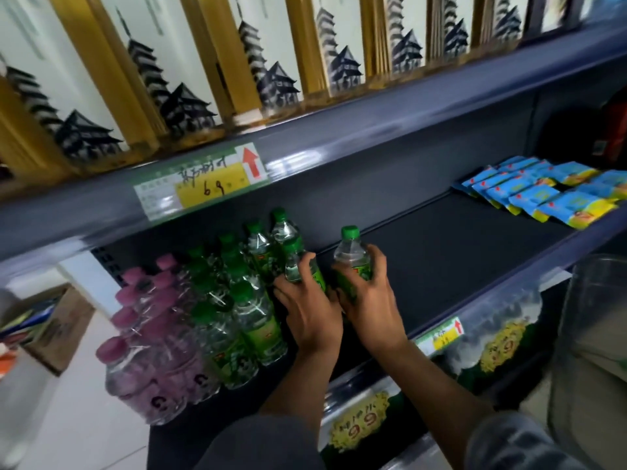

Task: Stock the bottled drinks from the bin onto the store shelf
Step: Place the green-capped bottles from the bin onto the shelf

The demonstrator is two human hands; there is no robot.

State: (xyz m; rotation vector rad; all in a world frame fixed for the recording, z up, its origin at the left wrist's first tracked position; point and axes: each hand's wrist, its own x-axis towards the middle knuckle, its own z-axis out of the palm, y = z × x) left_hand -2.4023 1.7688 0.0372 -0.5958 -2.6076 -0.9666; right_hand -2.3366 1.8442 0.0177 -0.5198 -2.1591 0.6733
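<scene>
I'm looking down on the dark store shelf [441, 252], its deck bare in the middle, with a row of tall gold-and-white boxes [190, 79] on the tier above. On the left of the shelf stand the pink-capped bottles [149, 337], and just beside them the green-capped bottles [237, 300] run back in rows. Blue snack packets [543, 191] lie well off to the right. Now the hands: my left hand [305, 310] curls around a green-label bottle [298, 262] at the right end of that green row, fingers wrapping its body. Just beside it, my right hand [369, 300] grips a second green bottle [351, 256] upright, its cap above my fingers; I can't tell whether its base touches the deck.
</scene>
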